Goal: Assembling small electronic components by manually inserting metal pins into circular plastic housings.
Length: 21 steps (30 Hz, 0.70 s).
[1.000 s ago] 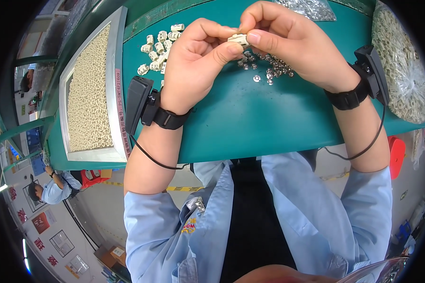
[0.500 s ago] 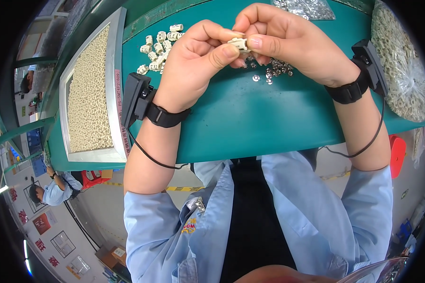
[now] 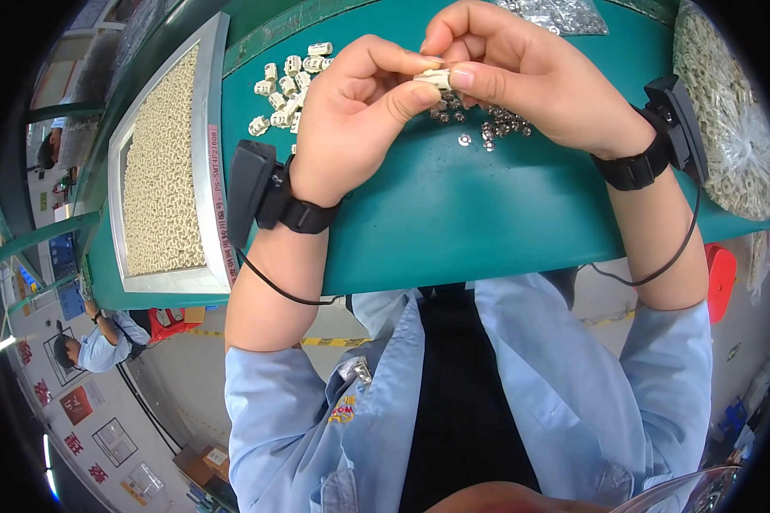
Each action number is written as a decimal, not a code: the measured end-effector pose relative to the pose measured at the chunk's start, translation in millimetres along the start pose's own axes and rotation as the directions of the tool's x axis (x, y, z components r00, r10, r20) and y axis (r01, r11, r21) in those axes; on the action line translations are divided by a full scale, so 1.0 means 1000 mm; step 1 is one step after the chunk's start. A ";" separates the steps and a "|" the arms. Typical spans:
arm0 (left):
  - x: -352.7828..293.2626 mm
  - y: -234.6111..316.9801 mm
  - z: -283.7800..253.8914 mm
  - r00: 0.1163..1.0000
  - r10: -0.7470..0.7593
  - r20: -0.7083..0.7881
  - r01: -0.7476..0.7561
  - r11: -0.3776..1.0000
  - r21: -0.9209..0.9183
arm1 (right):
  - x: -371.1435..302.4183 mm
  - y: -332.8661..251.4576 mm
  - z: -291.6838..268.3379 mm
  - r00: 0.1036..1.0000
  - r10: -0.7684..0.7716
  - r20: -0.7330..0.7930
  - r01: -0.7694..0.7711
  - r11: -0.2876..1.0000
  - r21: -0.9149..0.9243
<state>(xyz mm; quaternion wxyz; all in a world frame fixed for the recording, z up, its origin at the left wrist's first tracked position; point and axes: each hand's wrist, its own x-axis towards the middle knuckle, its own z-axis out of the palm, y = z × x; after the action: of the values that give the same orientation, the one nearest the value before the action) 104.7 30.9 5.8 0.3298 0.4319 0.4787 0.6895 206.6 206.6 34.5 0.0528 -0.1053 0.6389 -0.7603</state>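
Note:
Between the thumb and fingers of my left hand (image 3: 359, 107) is a small cream plastic part (image 3: 437, 79), ribbed and roughly cylindrical. My right hand (image 3: 522, 73) pinches its right end; whether the right fingers also hold a tiny metal piece is hidden. Both hands are raised over the far middle of the green table. Left of my left hand lies a loose pile of similar cream parts (image 3: 284, 90). Beneath and beside my right fingers small silver metal pieces (image 3: 503, 125) are scattered, with one flat washer-like piece (image 3: 464, 139) apart from the others.
A metal-framed tray (image 3: 211, 171) filled with rows of cream parts stands at the left. At the far right is a clear bag (image 3: 727, 128) of cream parts, and at the top a clear bag (image 3: 565, 15) of metal pieces. A co-worker (image 3: 103, 346) sits far left.
The cream part has turned slightly in my fingers. My left wrist has rolled a little, and the right fingers have shifted slightly upward.

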 end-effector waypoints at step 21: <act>0.001 0.001 0.006 0.986 0.159 -0.047 -0.154 0.984 0.091 | 0.025 0.023 -0.015 0.629 -0.665 0.402 0.762 0.629 -0.152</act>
<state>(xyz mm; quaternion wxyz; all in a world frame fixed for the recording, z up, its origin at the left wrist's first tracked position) 109.1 34.0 7.8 0.2425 0.4634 0.4816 0.7032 177.3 211.2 11.6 -0.1750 -0.4769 0.6359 -0.5810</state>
